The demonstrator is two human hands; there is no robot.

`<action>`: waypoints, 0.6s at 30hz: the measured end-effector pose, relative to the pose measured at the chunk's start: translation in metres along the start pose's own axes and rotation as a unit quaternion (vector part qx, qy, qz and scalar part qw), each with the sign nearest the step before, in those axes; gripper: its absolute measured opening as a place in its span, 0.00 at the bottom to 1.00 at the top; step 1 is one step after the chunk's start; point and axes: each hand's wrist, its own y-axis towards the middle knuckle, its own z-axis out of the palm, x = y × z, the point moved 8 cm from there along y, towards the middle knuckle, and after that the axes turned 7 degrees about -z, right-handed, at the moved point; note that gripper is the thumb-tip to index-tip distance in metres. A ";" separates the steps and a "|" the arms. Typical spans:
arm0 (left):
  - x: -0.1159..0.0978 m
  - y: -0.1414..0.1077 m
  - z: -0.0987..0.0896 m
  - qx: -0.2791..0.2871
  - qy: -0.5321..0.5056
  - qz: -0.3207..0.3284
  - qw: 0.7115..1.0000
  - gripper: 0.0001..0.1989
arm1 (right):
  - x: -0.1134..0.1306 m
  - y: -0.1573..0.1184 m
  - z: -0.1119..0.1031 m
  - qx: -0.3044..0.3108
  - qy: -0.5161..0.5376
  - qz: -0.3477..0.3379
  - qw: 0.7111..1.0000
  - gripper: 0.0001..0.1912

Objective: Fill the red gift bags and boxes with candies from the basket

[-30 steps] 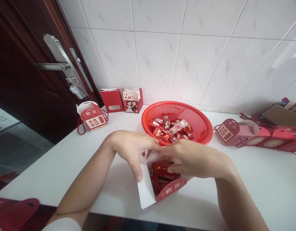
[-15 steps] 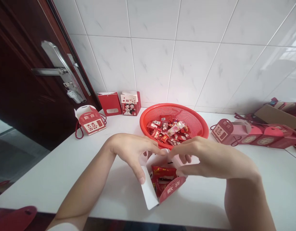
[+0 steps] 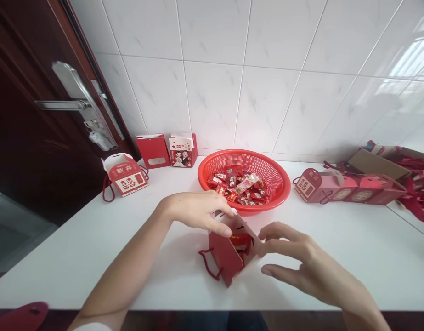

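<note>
A red paper gift box (image 3: 221, 257) with a cord handle on its left side stands on the white table, its top partly unfolded. Inside it, red and gold wrapped sweets (image 3: 240, 241) show between the panels. My left hand (image 3: 194, 211) bends over the box from the left, thumb on the red left flap and fingers at the back flap, gripping the top. At the right side, my right hand (image 3: 297, 257) has its fingers spread; the fingertips reach the right flap, and the thumb stands off it. Just behind the box sits a red plastic basket (image 3: 284, 191) containing wrapped candies (image 3: 237, 186).
A closed gift box (image 3: 127, 177) stands at the left, near a red card box (image 3: 153, 151) and a printed box (image 3: 182, 151) by the tiled wall. Several more gift boxes (image 3: 349, 188) line up at the right, before an open carton (image 3: 377, 163). A door (image 3: 22, 92) borders the left.
The left flap has swung inward over the sweets, showing its red outside and cord. My right hand has drawn back toward me and spread its fingers. The view has shifted slightly.
</note>
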 end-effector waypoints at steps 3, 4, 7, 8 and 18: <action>-0.003 0.007 0.008 0.018 -0.023 -0.016 0.999 0.10 | -0.001 -0.011 0.011 -0.092 0.033 -0.003 0.995 0.01; -0.002 0.010 0.009 0.011 -0.021 -0.034 0.999 0.11 | -0.001 -0.014 0.015 -0.119 0.043 -0.003 0.992 0.02; 0.003 0.016 0.011 -0.016 0.001 -0.074 0.997 0.14 | -0.005 -0.019 0.025 -0.178 0.065 0.001 0.982 0.04; 0.004 0.017 0.012 -0.025 0.011 -0.078 0.997 0.14 | -0.007 -0.020 0.028 -0.189 0.071 0.004 0.979 0.05; -0.002 0.014 0.012 -0.009 0.015 -0.040 0.999 0.14 | -0.016 -0.024 0.041 -0.227 0.142 0.032 0.963 0.03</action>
